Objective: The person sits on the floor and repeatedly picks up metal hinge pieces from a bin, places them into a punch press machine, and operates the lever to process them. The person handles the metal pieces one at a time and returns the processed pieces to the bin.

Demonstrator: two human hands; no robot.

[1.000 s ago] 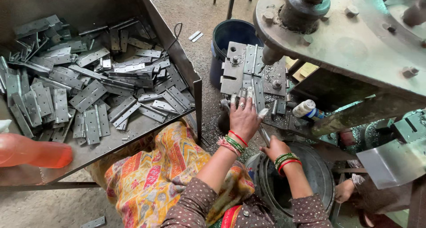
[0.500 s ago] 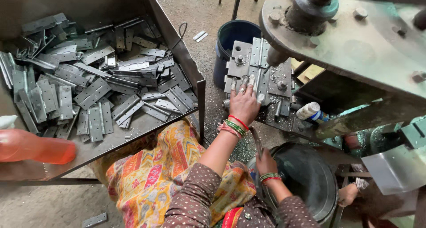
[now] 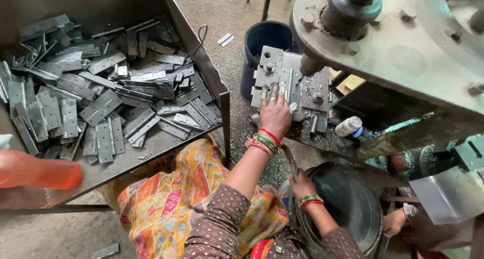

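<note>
The left hand (image 3: 275, 115) lies flat, fingers spread, on the grey metal fixture plate (image 3: 287, 80) of the press — pressing down on a hinge piece (image 3: 282, 87) just beyond its fingertips. The right hand (image 3: 301, 182), nearer the body, is closed around a thin metal strip (image 3: 291, 160) at the black tub's (image 3: 353, 208) rim.

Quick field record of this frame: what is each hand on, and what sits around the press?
left hand: left hand flat on the grey metal die plate under the press ram
right hand: right hand at the rim of the round black tub, gripping a thin metal piece; details unclear
left side: metal tray heaped with flat grey hinge plates
behind plate: dark blue bucket
near plate: small white bottle
</note>
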